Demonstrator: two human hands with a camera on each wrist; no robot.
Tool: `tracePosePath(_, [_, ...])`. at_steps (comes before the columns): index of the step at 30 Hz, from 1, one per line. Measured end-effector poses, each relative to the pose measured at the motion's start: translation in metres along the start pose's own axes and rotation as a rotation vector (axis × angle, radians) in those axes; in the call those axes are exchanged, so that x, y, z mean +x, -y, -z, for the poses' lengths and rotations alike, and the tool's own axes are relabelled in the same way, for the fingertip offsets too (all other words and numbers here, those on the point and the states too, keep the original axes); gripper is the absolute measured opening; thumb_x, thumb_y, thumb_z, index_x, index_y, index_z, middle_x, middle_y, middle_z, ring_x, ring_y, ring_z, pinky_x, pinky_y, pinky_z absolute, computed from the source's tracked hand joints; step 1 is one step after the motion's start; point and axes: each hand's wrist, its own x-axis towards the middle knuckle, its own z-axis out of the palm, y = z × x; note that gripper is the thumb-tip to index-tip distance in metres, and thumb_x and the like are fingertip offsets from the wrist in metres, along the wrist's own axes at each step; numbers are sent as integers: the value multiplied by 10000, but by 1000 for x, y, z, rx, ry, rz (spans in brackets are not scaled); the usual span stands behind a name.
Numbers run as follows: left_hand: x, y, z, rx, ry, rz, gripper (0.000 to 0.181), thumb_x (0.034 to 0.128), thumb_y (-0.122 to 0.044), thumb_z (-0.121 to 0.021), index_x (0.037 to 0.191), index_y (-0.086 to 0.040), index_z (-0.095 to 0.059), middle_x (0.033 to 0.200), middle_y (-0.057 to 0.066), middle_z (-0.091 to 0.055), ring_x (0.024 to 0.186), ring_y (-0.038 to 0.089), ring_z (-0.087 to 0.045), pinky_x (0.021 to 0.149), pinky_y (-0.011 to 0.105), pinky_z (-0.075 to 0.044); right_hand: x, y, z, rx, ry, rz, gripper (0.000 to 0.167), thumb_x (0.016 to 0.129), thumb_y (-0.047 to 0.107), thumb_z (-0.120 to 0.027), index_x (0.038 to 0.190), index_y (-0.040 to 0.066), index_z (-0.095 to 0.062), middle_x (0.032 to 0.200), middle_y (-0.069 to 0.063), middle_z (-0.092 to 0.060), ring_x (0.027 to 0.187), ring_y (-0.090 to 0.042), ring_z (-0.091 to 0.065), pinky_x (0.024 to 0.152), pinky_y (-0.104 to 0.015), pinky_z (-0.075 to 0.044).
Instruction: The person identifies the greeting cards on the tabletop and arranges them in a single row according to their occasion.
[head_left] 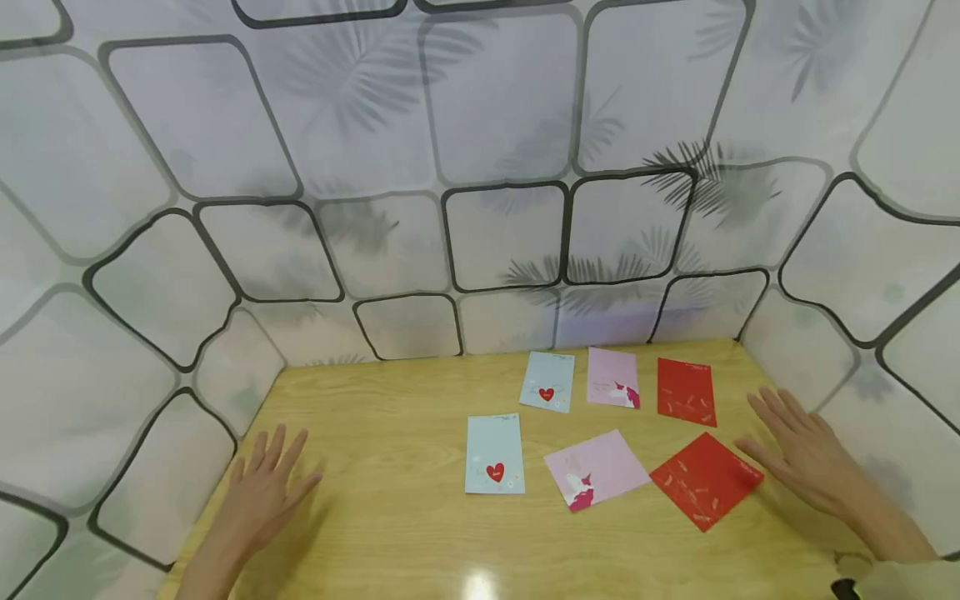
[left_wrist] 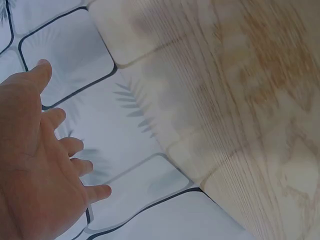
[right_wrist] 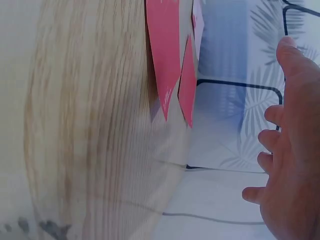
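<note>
My left hand (head_left: 258, 496) is spread over the table's left side, fingers straight, holding nothing. On the right side, my right hand (head_left: 802, 450) is also spread, nearest to a red card (head_left: 707, 482) turned cornerwise. Behind that lies another red card (head_left: 686, 392). A pink card with a unicorn (head_left: 597, 469) lies askew in the front row, and a second pink card (head_left: 612, 377) is at the back. Two light blue cards with red hearts lie left of these, one in front (head_left: 495, 454), one behind (head_left: 547, 381). In the right wrist view the front red card (right_wrist: 166, 50) stands slightly raised at its corner.
The wooden table (head_left: 375, 517) meets a patterned cloth wall (head_left: 390, 250) at the back, and similar cloth flanks it left and right. Both hands are close to the side walls. A bright light reflection shows at the table's front.
</note>
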Motion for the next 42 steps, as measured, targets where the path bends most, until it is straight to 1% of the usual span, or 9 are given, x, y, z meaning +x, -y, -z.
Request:
tracePosePath(9, [3, -18, -1, -29, -13, -15, 732, 1052, -468, -557, 1587, -12, -350, 1630, 354, -171, 1493, 568, -111, 1081, 802, -149, 8, 17, -8, 17, -2, 50, 776, 1041, 342, -598, 1625, -1, -222, 1681, -258, -143, 1574, -356, 28, 1201, -664, 7])
tracePosePath(11, [4, -23, -3, -31, -21, -26, 727, 1051, -457, -565, 1585, -11, -355, 1626, 356, -178, 1489, 572, -123, 1084, 798, -158, 9, 21, -10, 27, 11, 51, 768, 1048, 347, -586, 1621, -11, -222, 1678, -267, -143, 1572, -370, 25, 1196, -676, -5])
tracePosePath(15, [5, -33, -10, -45, -35, -46, 711, 1055, -440, -566, 1581, -8, -360, 1621, 360, -192, 1478, 584, -147, 1082, 797, -179, 12, 32, -15, 62, 42, 28, 782, 1039, 372, -611, 1608, -28, -254, 1656, -294, -198, 1558, -434, -41, 1163, -723, -93])
tracePosePath(17, [6, -38, -13, -59, -40, -58, 702, 1060, -426, -563, 1582, -6, -353, 1621, 360, -193, 1475, 589, -150, 1080, 800, -184, 14, 38, -17, 84, 58, 17, 793, 1035, 377, -620, 1603, -41, -255, 1649, -301, -209, 1550, -453, -54, 1156, -732, -97])
tracePosePath(22, [11, -50, -19, -73, -83, -97, 678, 1061, -388, -577, 1574, 1, -366, 1616, 349, -229, 1468, 584, -189, 1081, 782, -227, 21, 54, -21, 142, 48, 26, 743, 1032, 343, -634, 1569, -68, -326, 1628, -309, -258, 1530, -484, -115, 1186, -684, -109])
tracePosePath(27, [18, -58, -24, -119, -106, -122, 647, 1057, -337, -599, 1555, 18, -387, 1602, 345, -269, 1462, 578, -224, 1098, 757, -241, 28, 73, -24, 190, 53, 21, 699, 1042, 349, -620, 1557, -51, -368, 1612, -303, -295, 1485, -526, -204, 1122, -730, -217])
tracePosePath(31, [23, -66, -30, -172, -125, -137, 647, 1046, -311, -628, 1541, 38, -401, 1584, 341, -315, 1446, 575, -269, 1099, 738, -269, 34, 86, -27, 232, 41, 23, 672, 1035, 337, -637, 1531, -56, -409, 1576, -315, -347, 1434, -558, -276, 1079, -747, -272])
tracePosePath(35, [28, -78, -34, -226, -149, -155, 651, 1034, -309, -652, 1520, 60, -424, 1562, 327, -368, 1421, 557, -341, 1087, 705, -331, 40, 95, -30, 285, 69, -1, 668, 1044, 350, -624, 1525, -61, -407, 1553, -309, -376, 1413, -556, -309, 1073, -743, -289])
tracePosePath(42, [34, -98, -37, -248, -176, -194, 616, 1019, -269, -682, 1492, 61, -466, 1491, 307, -472, 1354, 507, -463, 1044, 653, -426, 51, 115, -40, 364, 110, -51, 657, 1055, 395, -594, 1520, -39, -429, 1517, -296, -432, 1396, -532, -354, 1073, -734, -312])
